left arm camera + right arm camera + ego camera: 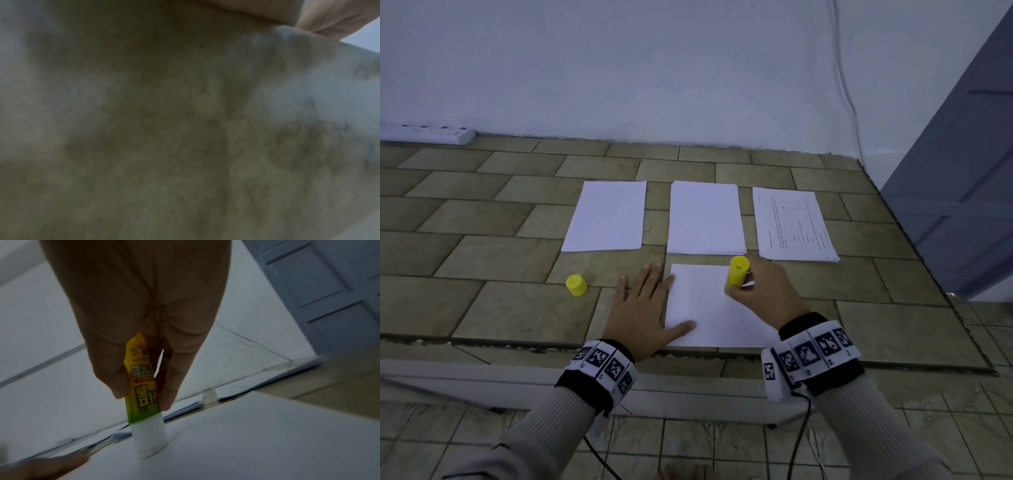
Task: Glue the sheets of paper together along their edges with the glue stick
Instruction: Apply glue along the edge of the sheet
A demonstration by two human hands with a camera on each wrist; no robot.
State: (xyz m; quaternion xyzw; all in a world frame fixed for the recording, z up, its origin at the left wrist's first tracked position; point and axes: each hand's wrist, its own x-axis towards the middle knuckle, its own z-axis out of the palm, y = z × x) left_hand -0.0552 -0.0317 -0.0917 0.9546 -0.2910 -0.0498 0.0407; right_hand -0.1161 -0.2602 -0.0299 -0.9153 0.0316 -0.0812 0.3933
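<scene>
A white sheet (702, 308) lies on the tiled ledge in front of me. My left hand (643, 308) lies flat and open at its left edge, thumb resting on the paper. My right hand (763, 291) grips an uncapped yellow glue stick (738, 270), held nearly upright. In the right wrist view the glue stick (144, 394) presses its white tip (149, 441) onto the sheet (257, 443) near its far edge. The yellow cap (576, 285) stands on the tiles left of my left hand. The left wrist view is a dark blur.
Three paper stacks lie in a row behind the sheet: a blank one at the left (607, 216), a blank one in the middle (705, 217), a printed one at the right (794, 224). A power strip (428, 134) sits against the wall, a grey door (962, 171) stands at the right.
</scene>
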